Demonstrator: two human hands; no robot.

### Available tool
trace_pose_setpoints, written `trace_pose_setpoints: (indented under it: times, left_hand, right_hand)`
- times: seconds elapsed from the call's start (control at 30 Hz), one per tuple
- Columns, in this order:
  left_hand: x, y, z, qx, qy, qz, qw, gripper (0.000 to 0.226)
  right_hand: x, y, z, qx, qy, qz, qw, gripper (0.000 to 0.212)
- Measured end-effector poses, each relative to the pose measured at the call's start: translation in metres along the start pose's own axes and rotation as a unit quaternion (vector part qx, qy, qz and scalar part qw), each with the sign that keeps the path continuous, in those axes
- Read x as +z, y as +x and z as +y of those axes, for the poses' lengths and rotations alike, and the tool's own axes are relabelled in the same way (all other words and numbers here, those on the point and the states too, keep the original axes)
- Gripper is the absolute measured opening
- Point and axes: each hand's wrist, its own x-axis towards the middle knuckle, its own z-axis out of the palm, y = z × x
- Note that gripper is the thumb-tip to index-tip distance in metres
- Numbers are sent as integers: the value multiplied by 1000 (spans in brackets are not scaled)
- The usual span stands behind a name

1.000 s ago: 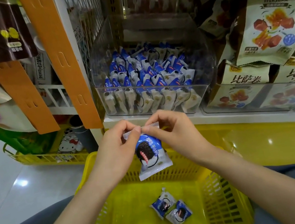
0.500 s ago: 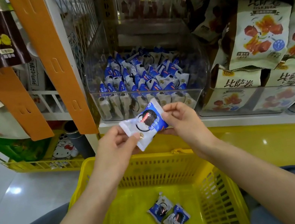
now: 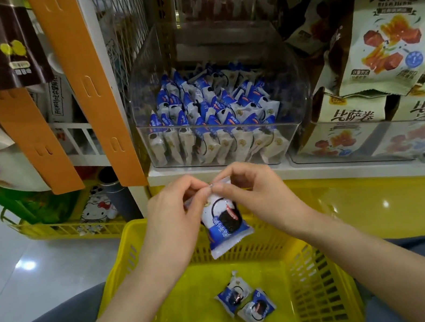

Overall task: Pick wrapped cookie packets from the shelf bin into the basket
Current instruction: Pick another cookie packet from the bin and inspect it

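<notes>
A blue-and-white wrapped cookie packet (image 3: 223, 222) hangs upright over the far rim of the yellow basket (image 3: 320, 278). My left hand (image 3: 176, 221) and my right hand (image 3: 257, 195) both pinch its top edge with fingertips. Two more cookie packets (image 3: 246, 301) lie on the basket floor below. The clear shelf bin (image 3: 291, 84) straight ahead holds several packets of the same kind (image 3: 212, 115), some standing against its front wall.
Orange hanging strips (image 3: 88, 89) and dark snack bags hang at the left. Beige snack bags (image 3: 381, 46) fill the bins on the right. A second yellow basket (image 3: 70, 228) sits on the floor at the left. My knees flank the basket.
The packet was held sideways higher up near the shelf edge half a second ago; it now hangs vertically by its top edge, lower over the basket, with both hands brought together.
</notes>
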Motion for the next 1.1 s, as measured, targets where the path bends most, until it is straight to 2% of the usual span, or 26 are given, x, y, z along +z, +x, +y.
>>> trace_pose_setpoints:
  times: [0.13, 0.2, 0.37, 0.5, 0.57, 0.63, 0.7, 0.77, 0.83, 0.93, 1.0, 1.1]
  left_hand:
    - [2, 2, 0, -54, -60, -13, 997, 15]
    - [1, 3, 1, -70, -78, -23, 994, 17]
    - [0, 3, 1, -112, -113, -45, 986, 18]
    - [3, 5, 3, -131, -143, -40, 980, 10]
    - [3, 4, 1, -113, -118, -16, 986, 12]
    - [2, 3, 0, -94, -69, -28, 993, 18]
    - [2, 6, 2, -143, -133, -64, 979, 28]
    - [2, 10, 6, -234, -250, -97, 935, 40]
    - [-1, 12, 9, -274, -335, -110, 895, 43]
    - [-4, 11, 6, -252, -357, -93, 895, 31]
    - [-5, 10, 4, -250, -320, -54, 913, 30]
    - [-7, 11, 7, -226, -307, -35, 924, 28]
  right_hand:
    - [-5, 1, 2, 22, 39, 32, 998, 9]
    - [-6, 1, 0, 17, 38, 20, 999, 10]
    - [-6, -5, -7, -53, -109, 18, 992, 13]
    - [-7, -7, -7, -104, -183, 69, 975, 2]
    - [-9, -7, -7, -112, -164, 116, 973, 6]
    - [-12, -6, -9, -110, -126, 160, 973, 8]
    - [-16, -5, -11, -125, -95, 174, 972, 8]
    - [-17, -6, -12, -170, -116, 145, 968, 7]
    - [-15, -10, -10, -229, -196, 94, 949, 5]
    - [-11, -14, -4, -275, -327, 31, 903, 14]
    - [-7, -16, -2, -250, -321, 13, 913, 18]
    - [1, -17, -5, -133, -139, 64, 979, 20]
